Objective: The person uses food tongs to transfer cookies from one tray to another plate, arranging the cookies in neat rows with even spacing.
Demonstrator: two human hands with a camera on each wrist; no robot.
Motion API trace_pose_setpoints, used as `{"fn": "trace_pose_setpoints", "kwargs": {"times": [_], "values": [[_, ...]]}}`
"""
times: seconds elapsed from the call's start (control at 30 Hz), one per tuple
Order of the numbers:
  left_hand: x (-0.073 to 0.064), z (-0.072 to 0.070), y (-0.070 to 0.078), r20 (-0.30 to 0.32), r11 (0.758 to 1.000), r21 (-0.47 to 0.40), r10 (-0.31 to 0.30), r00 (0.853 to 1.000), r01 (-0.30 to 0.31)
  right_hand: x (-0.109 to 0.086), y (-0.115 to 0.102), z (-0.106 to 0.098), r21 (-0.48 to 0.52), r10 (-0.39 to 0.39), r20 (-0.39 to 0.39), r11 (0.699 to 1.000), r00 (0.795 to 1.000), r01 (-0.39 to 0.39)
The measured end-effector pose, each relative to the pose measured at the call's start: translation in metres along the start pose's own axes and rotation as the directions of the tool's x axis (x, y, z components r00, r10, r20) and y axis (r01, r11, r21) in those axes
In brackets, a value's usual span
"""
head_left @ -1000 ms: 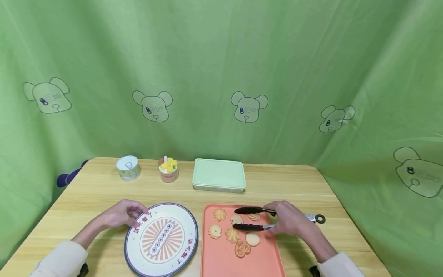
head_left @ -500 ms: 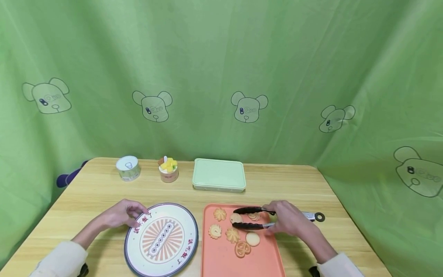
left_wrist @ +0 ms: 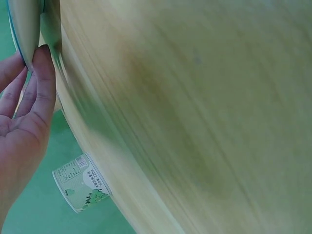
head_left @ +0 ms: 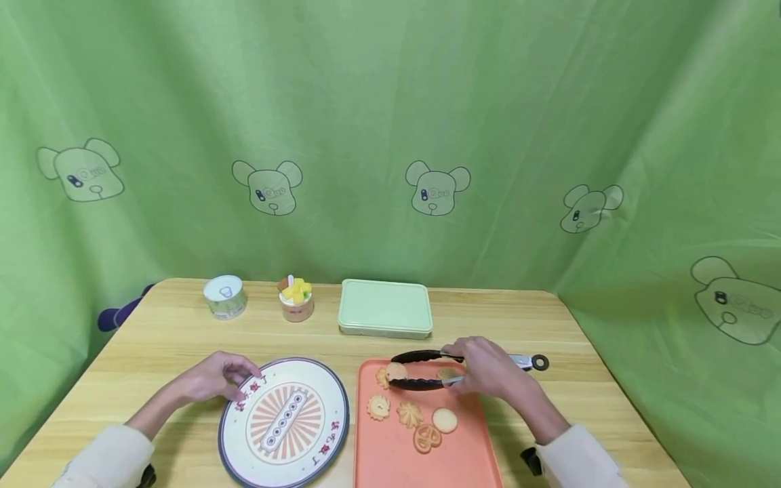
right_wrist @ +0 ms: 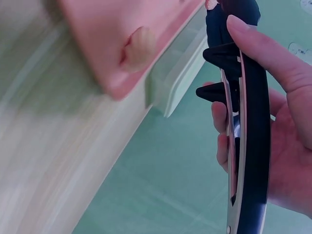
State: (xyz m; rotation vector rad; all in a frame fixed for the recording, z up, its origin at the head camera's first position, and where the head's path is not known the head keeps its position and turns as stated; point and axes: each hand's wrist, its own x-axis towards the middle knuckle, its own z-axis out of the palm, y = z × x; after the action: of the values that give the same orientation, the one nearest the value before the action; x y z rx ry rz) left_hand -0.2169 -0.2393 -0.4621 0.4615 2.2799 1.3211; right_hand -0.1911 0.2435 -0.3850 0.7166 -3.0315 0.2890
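Note:
My right hand [head_left: 488,369] grips black-and-silver tongs [head_left: 421,384] over the far part of a coral tray [head_left: 421,468]. A round cookie [head_left: 396,371] sits between the tong tips and partly covers a flower-shaped cookie [head_left: 382,378]. Whether it is clear of the tray is hard to tell. Nearer on the tray lie a ring-like cookie [head_left: 379,407], a fluted cookie [head_left: 410,415], a plain round cookie [head_left: 445,420] and a pretzel-shaped cookie [head_left: 427,439]. My left hand [head_left: 221,376] pinches the rim of a blue-edged white plate [head_left: 234,444]; the left wrist view shows thumb and fingers on it.
Along the table's back stand a tin can [head_left: 225,298], a small cup with fruit-like toppings [head_left: 296,301] and a pale green lidded box [head_left: 385,309]. A green curtain [head_left: 366,135] hangs behind and at the right side.
My right hand and the tongs have moved left and away from me, carrying the round cookie toward the tray's far-left corner. The left hand and the plate stay in place.

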Motion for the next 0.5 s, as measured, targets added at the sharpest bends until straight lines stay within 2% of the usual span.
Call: {"fn": "trace_pose_setpoints", "kwargs": {"times": [0.1, 0.33, 0.5], "values": [[0.0, 0.0, 0.0, 0.006, 1.0, -0.004, 0.006, 1.0, -0.006, 0.008, -0.009, 0.0, -0.011, -0.036, -0.009, 0.999, 0.999, 0.036], [0.0, 0.0, 0.001, 0.007, 1.0, -0.002, 0.013, 1.0, -0.013, 0.03, -0.035, 0.0, 0.034, -0.018, 0.001, 0.999, 1.0, 0.018], [0.0, 0.0, 0.002, 0.01, 1.0, 0.001, 0.014, 1.0, -0.014, 0.047, -0.057, 0.002, 0.034, -0.059, 0.008, 0.998, 0.998, 0.059]]}}
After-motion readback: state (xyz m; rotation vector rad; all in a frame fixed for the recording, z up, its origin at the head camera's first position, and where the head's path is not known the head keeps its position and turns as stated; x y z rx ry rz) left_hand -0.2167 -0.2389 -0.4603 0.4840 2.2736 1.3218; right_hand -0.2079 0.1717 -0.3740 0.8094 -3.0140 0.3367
